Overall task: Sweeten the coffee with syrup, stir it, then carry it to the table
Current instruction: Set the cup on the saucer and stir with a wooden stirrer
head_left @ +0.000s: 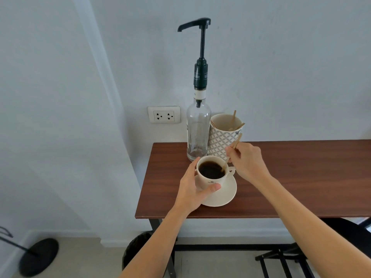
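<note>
A cream cup of black coffee point(211, 169) stands on a cream saucer point(224, 194) near the left end of a brown table point(301, 177). My left hand point(191, 189) grips the cup's left side, thumb across its front. My right hand point(248, 160) pinches a wooden stir stick point(233, 150), whose lower end dips into the coffee at the cup's right rim. Just behind the cup stands a clear glass syrup bottle point(197, 129) with a tall black pump, its spout pointing left.
A patterned cup point(222, 135) holding several wooden sticks stands right of the bottle against the wall. A wall socket point(164, 117) is left of the bottle. A dark bin point(138, 249) sits under the table; a black rack point(285, 259) and a round stand base point(39, 256) are on the floor.
</note>
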`<state>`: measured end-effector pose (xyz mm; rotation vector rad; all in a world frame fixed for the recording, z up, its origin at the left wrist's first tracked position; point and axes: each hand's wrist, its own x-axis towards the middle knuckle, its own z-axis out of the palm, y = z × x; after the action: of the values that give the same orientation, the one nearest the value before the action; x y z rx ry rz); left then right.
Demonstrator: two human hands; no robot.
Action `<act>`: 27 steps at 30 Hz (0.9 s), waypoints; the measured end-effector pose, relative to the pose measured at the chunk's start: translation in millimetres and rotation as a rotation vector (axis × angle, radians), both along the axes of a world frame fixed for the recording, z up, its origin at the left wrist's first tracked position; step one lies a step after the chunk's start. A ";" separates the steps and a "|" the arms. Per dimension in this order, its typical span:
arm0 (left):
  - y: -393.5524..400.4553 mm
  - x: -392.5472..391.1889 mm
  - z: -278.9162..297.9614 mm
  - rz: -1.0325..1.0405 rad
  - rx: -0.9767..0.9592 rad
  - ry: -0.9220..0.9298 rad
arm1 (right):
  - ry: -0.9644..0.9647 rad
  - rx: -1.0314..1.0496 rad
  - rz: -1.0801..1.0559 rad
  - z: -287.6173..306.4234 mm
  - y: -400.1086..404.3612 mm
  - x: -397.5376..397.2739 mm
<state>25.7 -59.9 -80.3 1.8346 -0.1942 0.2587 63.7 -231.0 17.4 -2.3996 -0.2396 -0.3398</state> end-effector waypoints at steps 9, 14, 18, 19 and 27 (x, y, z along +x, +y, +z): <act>0.7 -0.2 0.0 0.000 0.007 0.007 | -0.038 -0.008 -0.024 -0.5 6.1 2.1; 1.1 0.2 -0.4 0.000 0.011 0.010 | 0.116 0.098 0.072 -0.4 14.1 -8.6; 1.0 -0.4 0.0 0.003 0.012 0.010 | 0.041 0.128 0.025 -4.4 19.9 -0.1; 0.8 -0.4 -0.3 0.001 0.010 0.011 | 0.021 0.095 -0.006 -4.4 13.9 2.3; 1.3 -0.6 0.8 0.000 0.024 -0.003 | 0.071 0.145 0.054 -4.7 23.1 -9.0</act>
<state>25.1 -58.6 -79.6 1.8584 -0.2004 0.2604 54.8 -207.9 12.7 -2.2529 -0.2391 -0.2380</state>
